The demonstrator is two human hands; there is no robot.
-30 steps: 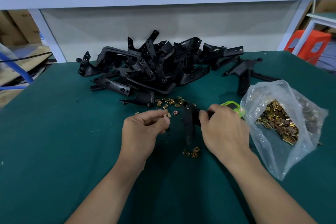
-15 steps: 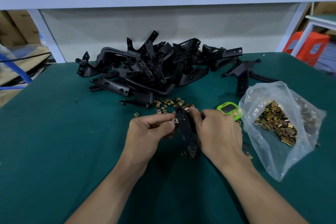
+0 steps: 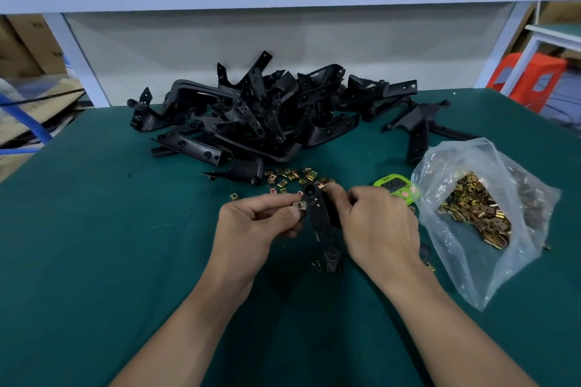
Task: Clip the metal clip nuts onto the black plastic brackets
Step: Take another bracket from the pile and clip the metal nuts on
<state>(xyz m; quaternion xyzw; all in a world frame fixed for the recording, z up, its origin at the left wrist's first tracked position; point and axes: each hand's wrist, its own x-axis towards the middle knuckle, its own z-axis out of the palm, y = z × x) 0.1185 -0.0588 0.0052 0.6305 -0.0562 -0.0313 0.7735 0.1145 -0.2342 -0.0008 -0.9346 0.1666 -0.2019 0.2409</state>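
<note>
Metal clip nut (image 3: pixel 299 205) between left fingertips (image 3: pixel 290 215)

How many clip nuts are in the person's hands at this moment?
1. The left hand pinches one clip nut at the edge of the black bracket, which the right hand holds. More may be hidden in the palms.

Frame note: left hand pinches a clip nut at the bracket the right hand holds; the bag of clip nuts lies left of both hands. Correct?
One error: the bag of clip nuts lies right of both hands, as the head view shows. The left hand does pinch a clip nut at the bracket the right hand holds.
</note>
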